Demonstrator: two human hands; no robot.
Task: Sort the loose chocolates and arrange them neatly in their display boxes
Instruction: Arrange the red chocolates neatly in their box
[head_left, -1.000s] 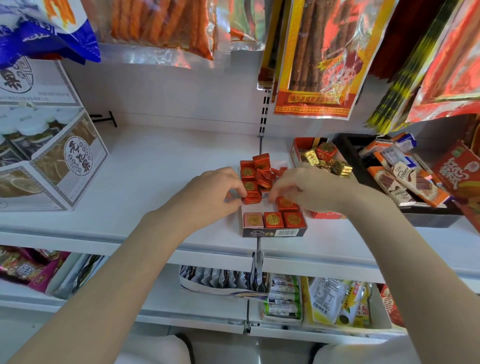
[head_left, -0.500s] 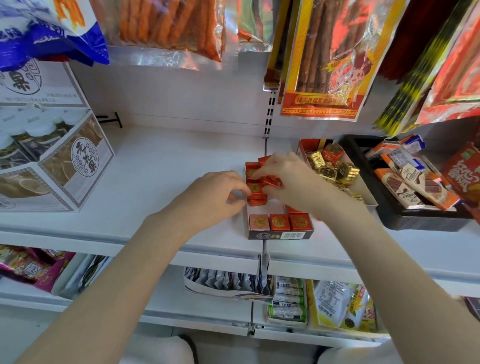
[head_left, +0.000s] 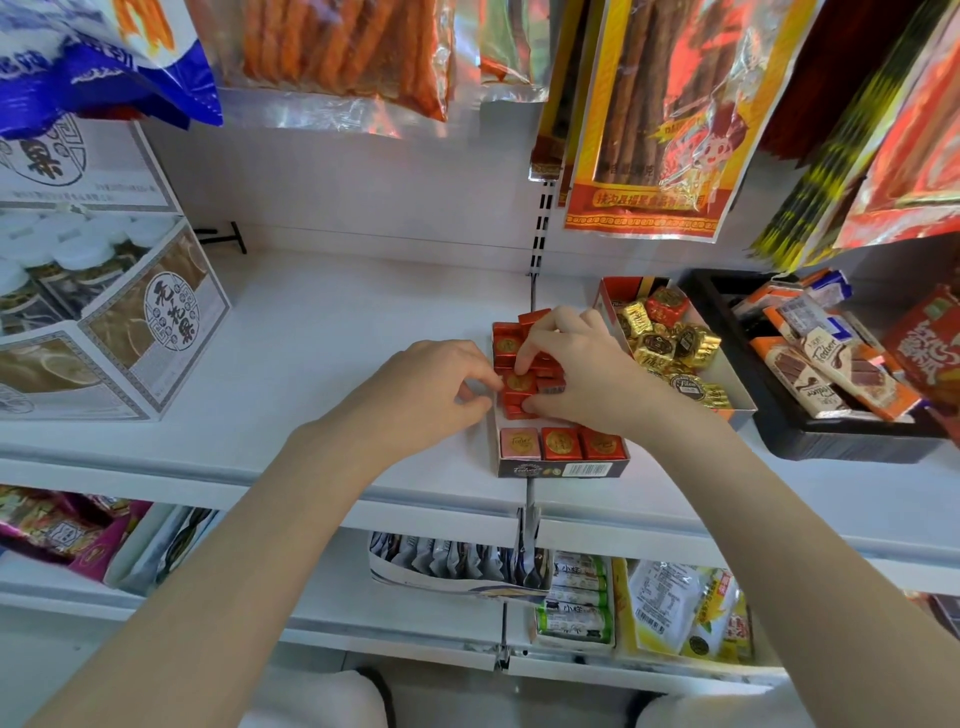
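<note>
Chocolates (head_left: 519, 382) in red foil sit jumbled in the middle of the red box (head_left: 563, 469), whose long axis runs from 6 o'clock, at the shelf (head_left: 322, 332) edge, back toward 12. Three squares (head_left: 561, 443) already stand in a tidy row at its 6 o'clock end. The left hand (head_left: 431, 395) lies at 9 o'clock of the pile, fingers curled, thumb and forefinger seeming to pinch a piece at the box's left wall. The right hand (head_left: 582, 374) covers the pile from 3 o'clock, fingers bent down over the loose pieces, forefinger pressing one; whether it truly grips any I cannot tell. Both hands are touching the pile, so neither is nearer. Next pieces probably go into the gap between the pile and the finished row. Gold chocolates (head_left: 670, 338) fill the neighbouring box (head_left: 737, 397) at 3 o'clock.
</note>
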